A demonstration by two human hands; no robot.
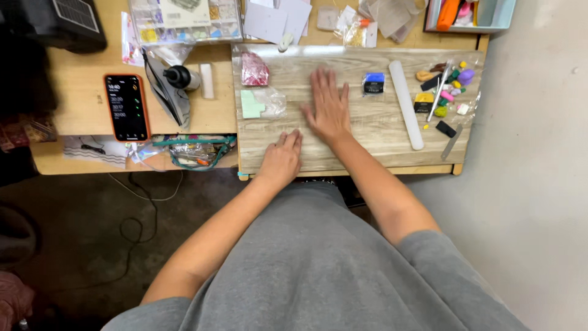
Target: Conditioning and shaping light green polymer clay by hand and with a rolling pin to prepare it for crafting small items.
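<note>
Pale wood-grain rectangular work board (pixel 367 132) lies on the tan wooden tabletop (pixel 79 98), covered by a clear, glossy plastic film that catches light along the far edge. Both hands rest on the board and hold nothing. Right hand (pixel 327 107): palm down, flat, fingers spread wide, near the board's middle. Left hand (pixel 283 158): fingers together and slightly curled, at the board's near edge, just beside the right wrist.

Beyond the left hand: mint-green flat clay slab in a clear plastic bag (pixel 260 103); farther off, a dark pink block in clear wrap (pixel 254 68). Right of the right hand: small blue-and-black wrapped clay block (pixel 373 83), then a long white cylindrical roller (pixel 407 103), then a cluster of small multicoloured clay pieces (pixel 452 89) with a metal blade tool among them.

Containers: clear compartmented plastic organiser box (pixel 184 21) at the far edge, left of the hands, holding small items too small to identify. Clear zip pouch with teal trim (pixel 196 150) left of the left hand; contents indistinct. Orange-cased smartphone (pixel 127 107) farther left, screen lit.
</note>
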